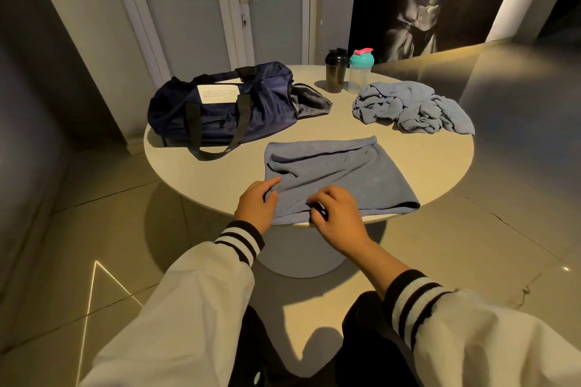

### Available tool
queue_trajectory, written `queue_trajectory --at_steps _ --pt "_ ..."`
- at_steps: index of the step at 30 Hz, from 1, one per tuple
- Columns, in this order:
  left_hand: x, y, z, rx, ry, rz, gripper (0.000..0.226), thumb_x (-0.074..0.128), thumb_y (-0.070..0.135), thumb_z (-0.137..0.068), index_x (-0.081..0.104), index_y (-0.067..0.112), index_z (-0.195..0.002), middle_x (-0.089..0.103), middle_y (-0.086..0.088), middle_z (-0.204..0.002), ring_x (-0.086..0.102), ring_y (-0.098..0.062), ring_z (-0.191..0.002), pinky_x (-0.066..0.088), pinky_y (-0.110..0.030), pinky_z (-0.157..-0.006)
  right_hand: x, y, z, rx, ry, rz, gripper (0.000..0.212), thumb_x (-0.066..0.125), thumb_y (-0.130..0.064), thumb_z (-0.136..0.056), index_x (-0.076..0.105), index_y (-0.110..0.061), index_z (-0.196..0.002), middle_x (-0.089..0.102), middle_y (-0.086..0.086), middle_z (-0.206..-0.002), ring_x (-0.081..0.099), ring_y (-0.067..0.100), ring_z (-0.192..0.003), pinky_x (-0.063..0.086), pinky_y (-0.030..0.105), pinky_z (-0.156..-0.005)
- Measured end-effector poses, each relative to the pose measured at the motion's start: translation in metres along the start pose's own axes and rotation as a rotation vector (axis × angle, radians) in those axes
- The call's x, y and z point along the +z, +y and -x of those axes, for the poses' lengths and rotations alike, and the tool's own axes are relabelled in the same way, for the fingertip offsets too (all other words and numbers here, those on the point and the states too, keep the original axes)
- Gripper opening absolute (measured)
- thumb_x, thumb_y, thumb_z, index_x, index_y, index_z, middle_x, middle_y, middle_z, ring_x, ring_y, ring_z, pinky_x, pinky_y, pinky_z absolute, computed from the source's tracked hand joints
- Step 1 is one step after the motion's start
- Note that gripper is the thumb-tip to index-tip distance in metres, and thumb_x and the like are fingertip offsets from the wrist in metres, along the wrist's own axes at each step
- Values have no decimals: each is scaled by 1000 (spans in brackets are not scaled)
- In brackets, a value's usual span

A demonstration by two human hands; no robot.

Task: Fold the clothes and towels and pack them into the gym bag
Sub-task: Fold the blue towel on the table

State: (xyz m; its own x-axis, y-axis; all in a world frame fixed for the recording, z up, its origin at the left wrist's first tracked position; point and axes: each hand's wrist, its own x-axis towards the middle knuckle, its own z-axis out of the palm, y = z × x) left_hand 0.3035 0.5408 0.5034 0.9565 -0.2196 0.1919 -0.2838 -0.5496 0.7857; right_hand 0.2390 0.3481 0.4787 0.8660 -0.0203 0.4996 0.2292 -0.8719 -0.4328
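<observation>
The left hand point(256, 207) has its fingers curled on the near left corner of the flat towel point(339, 173), pinching a fold of the cloth, with the forefinger reaching forward over it. Just to its right, the right hand point(339, 218) grips the same towel's near edge, fingers bent under at the rim of the table point(408, 160). The flat towel spreads away from both hands across the table, its far part creased and doubled over. Beyond the left hand and a little to its left lies the gym bag point(220, 110), its right end open. Well beyond the right hand and to its right lies a crumpled towel point(412, 107), with a black bottle point(335, 71) and a clear bottle point(360, 71) standing side by side just behind it.
</observation>
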Motion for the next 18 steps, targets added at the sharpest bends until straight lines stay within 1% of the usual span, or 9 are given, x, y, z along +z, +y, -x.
queue_trajectory --at_steps 2,3,6,8,10,12,13,16,18 --pt "-1 -1 4 -34 -40 20 43 48 12 -103 50 19 -145 55 -6 -140 50 -22 -127 35 -22 -100 2 3 3 5 14 36 13 66 -22 -92 73 -19 -103 62 0 -95 57 24 -92 45 39 -83" --pt "-2 -2 6 -31 -75 9 45 47 12 -103 47 18 -147 52 -6 -144 48 -22 -131 34 -21 -102 2 3 4 7 37 37 12 67 -21 -92 73 -17 -102 63 1 -93 57 25 -90 44 38 -81" --pt "-4 -3 9 -31 -149 -33 47 46 11 -103 43 15 -150 46 -7 -151 42 -24 -138 31 -25 -110 -5 -2 6 1 103 -2 13 61 -20 -96 69 -14 -104 60 3 -96 52 23 -93 39 35 -82" --pt "-3 -3 9 -23 -154 -75 47 45 9 -103 42 12 -150 41 -8 -154 38 -24 -141 27 -27 -114 -8 -1 10 -48 44 -14 14 59 -19 -96 69 -17 -105 60 1 -98 52 21 -94 42 36 -83" --pt "-1 -3 9 3 -155 -140 48 44 7 -103 40 10 -150 34 -8 -158 33 -23 -145 22 -25 -116 -8 2 15 -59 -42 -23 16 60 -17 -96 71 -21 -107 61 -1 -99 52 19 -96 45 38 -83" --pt "4 -4 9 -2 -136 -181 48 41 6 -104 40 11 -151 28 -6 -161 28 -22 -146 18 -21 -116 -8 4 19 -47 -52 -36 18 61 -17 -96 73 -22 -108 61 -2 -102 52 18 -100 45 34 -84" --pt "6 -5 8 -9 -112 -206 47 40 6 -104 42 13 -150 26 -5 -161 28 -23 -145 19 -22 -116 -7 4 20 -44 -40 -41 18 62 -17 -96 74 -21 -109 61 -1 -104 51 18 -102 45 32 -84" --pt "12 -1 9 21 -5 -351 40 41 13 -105 51 20 -144 30 -4 -159 29 -27 -141 25 -37 -119 -6 3 23 -47 -34 -46 20 64 -17 -96 74 -17 -113 62 1 -107 51 21 -105 47 34 -85" --pt "18 5 13 127 39 -462 35 42 23 -105 57 25 -136 38 -1 -155 32 -26 -139 22 -44 -119 -6 1 23 -42 -70 -68 23 63 -14 -96 73 -15 -117 63 3 -109 53 22 -106 48 36 -87"
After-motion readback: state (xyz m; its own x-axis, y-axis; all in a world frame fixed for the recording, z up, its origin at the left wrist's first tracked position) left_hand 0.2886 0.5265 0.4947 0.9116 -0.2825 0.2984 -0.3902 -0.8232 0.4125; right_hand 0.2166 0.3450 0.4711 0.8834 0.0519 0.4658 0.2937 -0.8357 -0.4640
